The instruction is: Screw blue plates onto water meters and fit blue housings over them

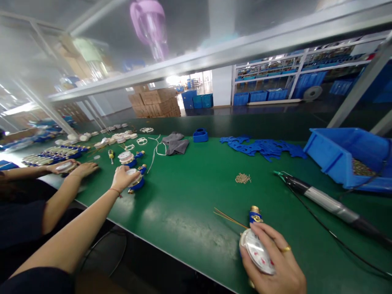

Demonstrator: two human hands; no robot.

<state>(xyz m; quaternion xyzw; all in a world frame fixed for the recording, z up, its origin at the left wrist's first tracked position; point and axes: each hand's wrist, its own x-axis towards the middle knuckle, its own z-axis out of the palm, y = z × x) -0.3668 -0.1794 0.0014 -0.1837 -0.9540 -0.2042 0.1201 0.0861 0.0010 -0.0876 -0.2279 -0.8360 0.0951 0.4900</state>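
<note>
My left hand, stretched far out to the left, is closed on a blue-bodied water meter with brass fittings. Right behind it stands another water meter with a white round top. At the front edge, my right hand grips a water meter by its clear round dial with red marks. Its blue pipe end with a brass thread points away from me, and thin orange-yellow wires stick out to the left. The fingers partly hide both held meters.
A power screwdriver with a cord lies right, beside a blue bin containing screws. Small screws are piled mid-table; blue pieces and a grey cloth lie behind. A co-worker's hands work at left. A shelf hangs above.
</note>
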